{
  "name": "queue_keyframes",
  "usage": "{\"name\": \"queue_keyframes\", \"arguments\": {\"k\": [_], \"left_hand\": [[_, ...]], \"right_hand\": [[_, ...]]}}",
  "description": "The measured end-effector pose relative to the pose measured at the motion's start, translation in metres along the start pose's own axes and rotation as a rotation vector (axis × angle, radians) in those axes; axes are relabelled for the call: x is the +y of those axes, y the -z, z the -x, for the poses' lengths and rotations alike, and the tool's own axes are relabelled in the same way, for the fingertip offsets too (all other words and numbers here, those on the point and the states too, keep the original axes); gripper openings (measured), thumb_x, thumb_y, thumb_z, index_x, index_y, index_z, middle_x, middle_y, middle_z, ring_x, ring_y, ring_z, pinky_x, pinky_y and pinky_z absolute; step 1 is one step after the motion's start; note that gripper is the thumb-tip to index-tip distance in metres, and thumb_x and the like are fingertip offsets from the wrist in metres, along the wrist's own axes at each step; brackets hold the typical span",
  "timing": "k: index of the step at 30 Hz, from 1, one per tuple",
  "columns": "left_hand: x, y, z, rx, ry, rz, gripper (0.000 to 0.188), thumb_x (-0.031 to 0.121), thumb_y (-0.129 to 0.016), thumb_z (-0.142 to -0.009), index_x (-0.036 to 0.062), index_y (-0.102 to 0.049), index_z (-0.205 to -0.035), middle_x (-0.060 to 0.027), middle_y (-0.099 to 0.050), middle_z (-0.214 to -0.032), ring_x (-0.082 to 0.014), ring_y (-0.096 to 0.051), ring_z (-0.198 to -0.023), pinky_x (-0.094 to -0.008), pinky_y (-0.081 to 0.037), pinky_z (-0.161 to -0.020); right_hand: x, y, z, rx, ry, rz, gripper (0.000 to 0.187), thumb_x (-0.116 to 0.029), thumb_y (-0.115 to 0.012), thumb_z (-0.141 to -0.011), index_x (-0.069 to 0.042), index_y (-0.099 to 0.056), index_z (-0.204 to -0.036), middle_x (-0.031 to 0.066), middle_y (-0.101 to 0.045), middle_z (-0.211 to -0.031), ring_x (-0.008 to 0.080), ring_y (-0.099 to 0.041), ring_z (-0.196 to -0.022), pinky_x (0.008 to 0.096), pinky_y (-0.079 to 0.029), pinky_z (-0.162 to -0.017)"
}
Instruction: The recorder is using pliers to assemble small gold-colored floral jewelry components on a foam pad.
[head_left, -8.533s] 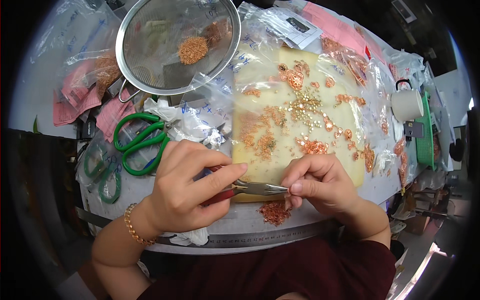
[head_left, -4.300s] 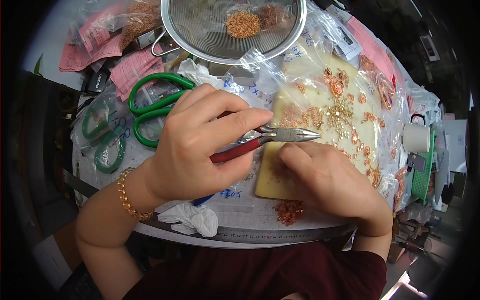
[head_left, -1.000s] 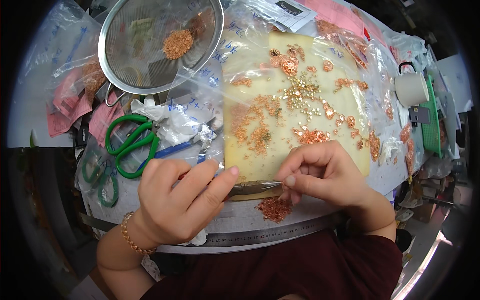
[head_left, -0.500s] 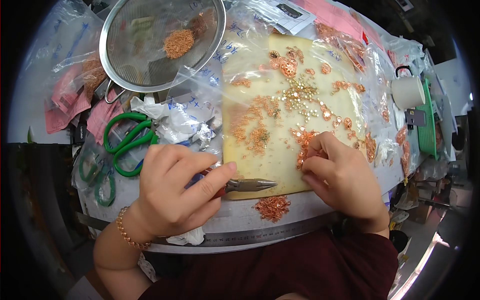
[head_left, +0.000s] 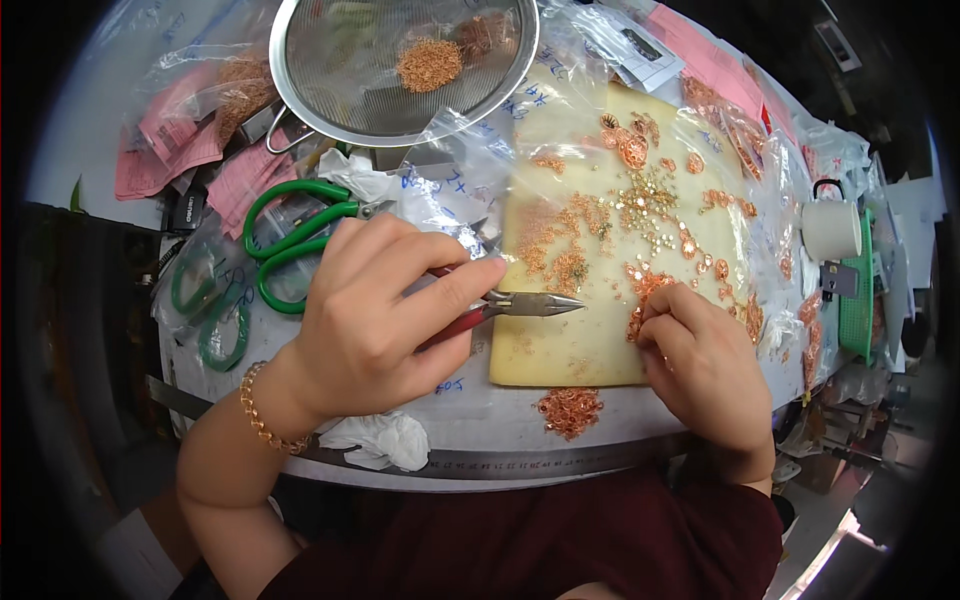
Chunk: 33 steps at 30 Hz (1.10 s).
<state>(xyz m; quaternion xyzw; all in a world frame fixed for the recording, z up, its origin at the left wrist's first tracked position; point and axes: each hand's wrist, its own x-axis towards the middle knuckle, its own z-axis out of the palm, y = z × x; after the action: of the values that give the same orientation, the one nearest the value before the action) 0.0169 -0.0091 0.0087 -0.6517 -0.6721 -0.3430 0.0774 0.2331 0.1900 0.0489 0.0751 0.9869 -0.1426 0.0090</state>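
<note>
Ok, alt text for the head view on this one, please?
Left hand grips red-handled needle-nose pliers over a cream work pad strewn with small copper-coloured pieces, where the right hand fingers pick. Green scissors and a mesh sieve sit behind.

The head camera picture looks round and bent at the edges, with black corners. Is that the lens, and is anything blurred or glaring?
Head view: yes, fisheye bending; the metal ruler along the table edge curves and the corners go black. Light is even and soft. The clear plastic bags show white glare. The left hand with the pliers and the right hand look sharp; the rim is darker and softer.
</note>
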Motion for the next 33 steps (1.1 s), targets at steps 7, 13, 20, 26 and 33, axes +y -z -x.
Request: {"name": "queue_keyframes", "arguments": {"k": [7, 13, 20, 26, 33], "left_hand": [[0.002, 0.002, 0.000, -0.036, 0.037, -0.001, 0.046, 0.002, -0.071, -0.059, 0.0058, -0.073, -0.105, -0.0073, -0.067, -0.095, -0.0266, -0.060, -0.081, -0.0379, -0.044, -0.071], [-0.001, 0.000, 0.001, -0.039, 0.049, -0.013, 0.046, 0.002, -0.071, -0.059, 0.0064, -0.073, -0.105, -0.0068, -0.067, -0.095, -0.0264, -0.060, -0.080, -0.0379, -0.044, -0.071], [-0.004, -0.003, 0.002, -0.037, 0.038, -0.017, 0.041, 0.010, -0.073, -0.064, 0.0091, -0.072, -0.105, -0.0030, -0.064, -0.093, -0.0224, -0.058, -0.079, -0.0372, -0.042, -0.071], [-0.003, -0.003, -0.001, -0.051, 0.034, -0.013, 0.041, 0.009, -0.073, -0.064, 0.0087, -0.072, -0.105, -0.0031, -0.064, -0.092, -0.0226, -0.058, -0.079, -0.0370, -0.042, -0.071], [-0.003, -0.003, 0.001, -0.046, 0.030, -0.013, 0.041, 0.009, -0.074, -0.064, 0.0087, -0.072, -0.105, -0.0030, -0.065, -0.093, -0.0224, -0.059, -0.079, -0.0369, -0.043, -0.072]], "right_hand": [[-0.002, 0.003, 0.004, 0.047, 0.025, 0.075, 0.014, -0.002, -0.072, -0.073, -0.004, -0.064, -0.085, 0.0081, -0.061, -0.095, 0.0298, -0.063, -0.084, 0.0397, -0.051, -0.071], [-0.005, 0.003, 0.009, 0.160, 0.167, 0.021, 0.022, 0.000, -0.069, -0.071, -0.001, -0.068, -0.093, 0.0102, -0.066, -0.098, 0.0285, -0.065, -0.086, 0.0387, -0.052, -0.074], [0.003, -0.014, 0.022, 0.238, 0.306, -0.040, 0.028, 0.002, -0.068, -0.073, 0.002, -0.071, -0.101, 0.0147, -0.069, -0.108, 0.0296, -0.069, -0.102, 0.0457, -0.052, -0.093], [-0.003, -0.035, 0.045, -0.017, 0.526, 0.198, 0.043, -0.021, -0.062, -0.093, -0.004, -0.062, -0.132, 0.0126, -0.057, -0.142, 0.0264, -0.055, -0.133, 0.0595, -0.015, -0.122], [-0.006, -0.029, 0.029, -0.297, 0.457, 0.258, 0.073, -0.058, -0.046, -0.098, -0.011, -0.039, -0.153, 0.0049, -0.038, -0.159, 0.0216, -0.035, -0.148, 0.0586, 0.007, -0.122]]}}
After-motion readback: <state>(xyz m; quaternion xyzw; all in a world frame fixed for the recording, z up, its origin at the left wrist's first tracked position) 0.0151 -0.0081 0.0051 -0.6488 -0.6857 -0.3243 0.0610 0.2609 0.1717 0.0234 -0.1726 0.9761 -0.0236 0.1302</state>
